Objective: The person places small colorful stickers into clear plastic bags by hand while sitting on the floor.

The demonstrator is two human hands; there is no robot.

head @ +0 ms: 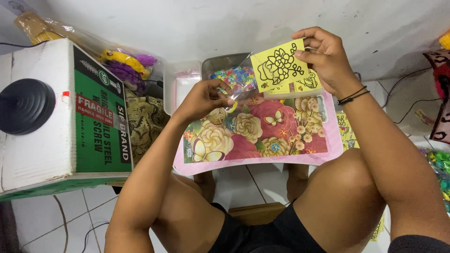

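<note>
**Yellow card in one hand, small piece in the other**

I sit on the tiled floor with a low flowered table [262, 157] across my knees, and everything below is placed against that table.

My right hand [328, 56] is raised above the table's far right corner, its fingers closed in a pinch on the top edge of a yellow card [276, 65] printed with a black flower outline. The card hangs upright, facing me, and a clear plastic sleeve [243, 70] juts from its left side. More yellow cards [307, 84] lie just under it on the table's far edge.

My left hand [204, 98] hovers over the table's far left part, fingers curled together on a small yellowish piece [233, 107]; I cannot tell exactly what that piece is.

Beyond the table's far edge stand a grey tray of bright beads [234, 75] and, beside it, a pale pink tub [180, 82]. Left of the table sits a green and white cardboard box [70, 122] with a black round base [26, 106] on top.
</note>
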